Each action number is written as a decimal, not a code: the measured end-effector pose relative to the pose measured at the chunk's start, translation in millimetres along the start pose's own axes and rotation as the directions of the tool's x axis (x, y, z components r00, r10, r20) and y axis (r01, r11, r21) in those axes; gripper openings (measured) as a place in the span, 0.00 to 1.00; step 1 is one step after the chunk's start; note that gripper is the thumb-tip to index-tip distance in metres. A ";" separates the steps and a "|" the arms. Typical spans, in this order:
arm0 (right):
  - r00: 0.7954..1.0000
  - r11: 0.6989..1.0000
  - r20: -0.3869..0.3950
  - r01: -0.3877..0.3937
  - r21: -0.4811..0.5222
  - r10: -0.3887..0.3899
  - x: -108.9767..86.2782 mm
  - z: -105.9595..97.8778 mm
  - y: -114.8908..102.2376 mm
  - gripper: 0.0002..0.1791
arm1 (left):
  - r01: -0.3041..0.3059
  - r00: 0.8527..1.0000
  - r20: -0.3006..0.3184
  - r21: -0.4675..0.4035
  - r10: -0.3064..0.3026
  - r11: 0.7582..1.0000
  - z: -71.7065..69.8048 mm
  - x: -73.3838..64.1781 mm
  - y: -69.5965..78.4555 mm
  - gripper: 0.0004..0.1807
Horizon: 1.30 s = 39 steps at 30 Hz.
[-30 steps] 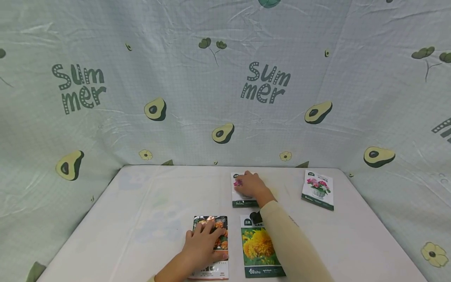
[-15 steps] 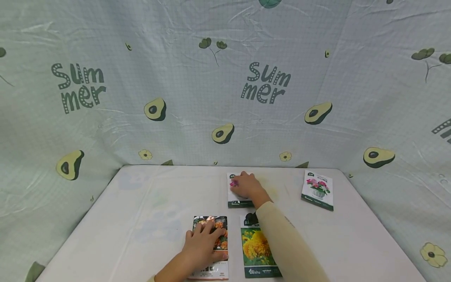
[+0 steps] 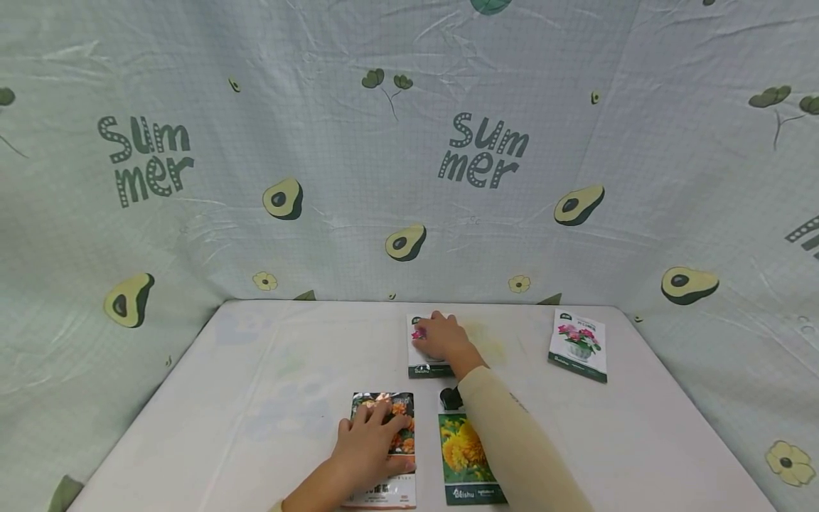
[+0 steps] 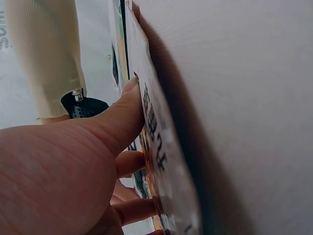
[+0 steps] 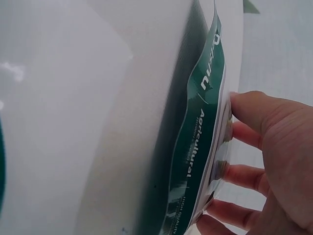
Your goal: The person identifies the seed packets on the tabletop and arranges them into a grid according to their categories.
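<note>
My left hand (image 3: 367,441) rests with spread fingers on an orange-flower seed packet (image 3: 390,492) at the near middle of the table. In the left wrist view its thumb (image 4: 128,110) touches the packet's printed face. Farther back, my right hand (image 3: 441,338) lies on a white seed packet (image 3: 419,370) with pink flowers and a green bottom band, covering much of it. Seen from the right wrist, the fingertips press on the face of this packet (image 5: 203,127), spread apart. A yellow-flower seed packet (image 3: 461,455) lies partly under the right sleeve in the head view.
Another white seed packet (image 3: 578,345), showing pink flowers in a pot, lies tilted at the back right of the white table (image 3: 269,398). Behind the table hangs a pale cloth (image 3: 339,156) printed with avocados and lettering.
My right hand has slid the white packet leftward along the back of the table, its sleeve shifting left too. My left hand and the orange-flower packet stay in place.
</note>
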State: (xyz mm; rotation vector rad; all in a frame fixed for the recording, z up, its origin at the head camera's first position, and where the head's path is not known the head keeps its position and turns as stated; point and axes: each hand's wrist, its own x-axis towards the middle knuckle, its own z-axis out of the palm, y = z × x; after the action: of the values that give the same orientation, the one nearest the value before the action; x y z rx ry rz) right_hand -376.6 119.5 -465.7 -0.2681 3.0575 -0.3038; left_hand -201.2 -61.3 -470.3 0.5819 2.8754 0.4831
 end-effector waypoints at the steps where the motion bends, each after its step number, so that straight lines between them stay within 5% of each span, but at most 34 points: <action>1: 1.000 1.000 0.001 -0.001 0.001 0.001 0.5 0.4 -0.8 0.25 | 0.000 1.000 0.001 0.001 0.000 1.000 -0.1 0.0 0.0 0.34; 20: 0.999 0.999 -0.010 0.041 -0.010 -0.041 -0.9 -3.4 -21.7 0.14 | 0.012 1.000 0.016 0.002 -0.012 1.000 -0.1 2.8 -0.4 0.33; 39: 1.000 1.000 -0.003 0.028 0.013 -0.028 7.4 8.4 -32.9 0.17 | 0.024 0.999 0.044 -0.022 -0.023 0.999 2.3 3.6 -2.0 0.32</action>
State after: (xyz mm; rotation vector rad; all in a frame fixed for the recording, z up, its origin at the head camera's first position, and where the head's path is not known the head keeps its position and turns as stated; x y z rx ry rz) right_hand -377.8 84.8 -467.6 -0.3109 3.0553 -0.3258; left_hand -204.7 -60.9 -473.6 0.5472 2.8282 0.4923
